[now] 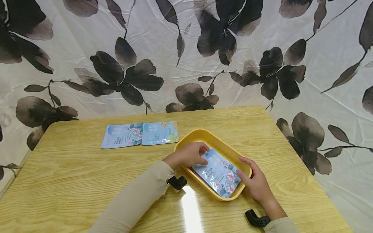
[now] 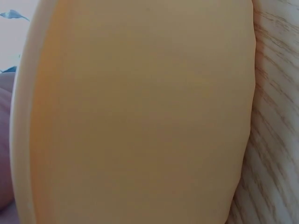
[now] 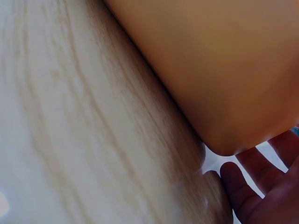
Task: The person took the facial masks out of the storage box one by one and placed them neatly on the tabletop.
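Observation:
In the head view a yellow tray [image 1: 186,136] sits at an angle on the table, with a blue sachet [image 1: 217,173] printed with pink flowers lying in it. Darker edges show beneath this sachet. My left hand [image 1: 190,154] reaches over the tray's near left side, its bent fingers and thumb apart at the sachet's upper left end. My right hand [image 1: 256,181] holds the tray's right end, thumb over the rim. The left wrist view is mostly filled by the tray's outer wall [image 2: 149,112]. Some fingers of the right hand [image 3: 266,186] show beside the tray corner in the right wrist view.
Two more sachets lie side by side at the back of the wooden table [image 1: 87,181]: a blue one with pink flowers [image 1: 122,135] and one with yellow-green print [image 1: 160,132]. A white cloth with dark flowers [image 1: 175,64] hangs behind the table.

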